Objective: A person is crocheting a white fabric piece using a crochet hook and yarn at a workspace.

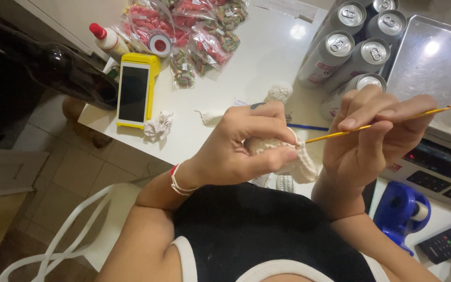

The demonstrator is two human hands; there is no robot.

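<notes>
Two hands meet over the cream crochet piece [288, 156], which I take as the landmark for everything else. It hangs just above the near edge of the white surface [267, 57], in front of the person's chest. The left hand [241, 146] has its grip clamped on the piece, thumb below and fingers folded over the top. The right hand [371, 136] has its grip pinched together on a thin yellow crochet hook [382, 123], whose tip goes into the right edge of the piece while its tail points up and away to the right.

Several risks follow, as I judge it. Since the hook is slim and held only by fingertips, a small twist could pull its tip out of the loop and let stitches slacken or drop. Pinching the piece too hard could hide the next stitch, so the hook might split the yarn. Beyond the piece stands a cluster of drink cans [358, 39], close to the hook's tail; a wide swing of the right hand could knock one over. A small cream ball [279, 93] lies on the surface just beyond the piece, and a tug on the yarn could roll it toward the edge. Right of the piece, a blue tape dispenser [400, 209] sits near the right forearm.
</notes>
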